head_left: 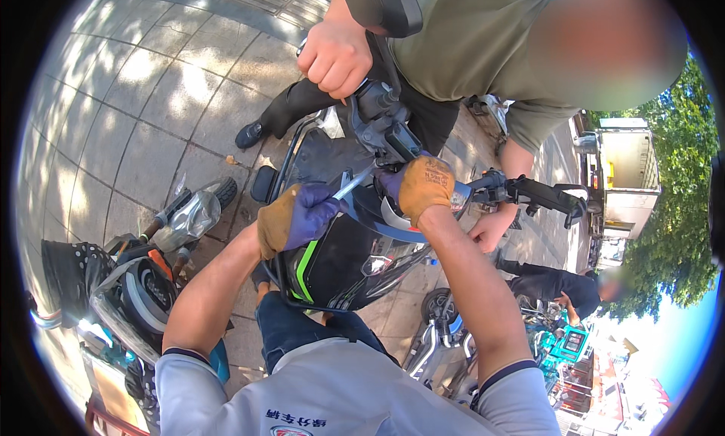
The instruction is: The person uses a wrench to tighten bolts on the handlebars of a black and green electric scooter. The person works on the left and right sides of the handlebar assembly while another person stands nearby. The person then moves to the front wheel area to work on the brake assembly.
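Pale grey shirt cloth point(340, 394) is filling the foreground, while sunlit paving point(143, 130) is spreading outdoors around one black scooter point(340, 266). Two gloved hands are working apart at its front: the left hand point(298, 218) is clutching one slim pale tool point(355, 183) near the handlebar point(387, 130); the right hand point(420, 188) is curling just beside, its exact hold unclear. One olive-shirted person point(468, 47) is standing opposite. Clear plastic point(198, 218) is hanging at left, its contents indistinct
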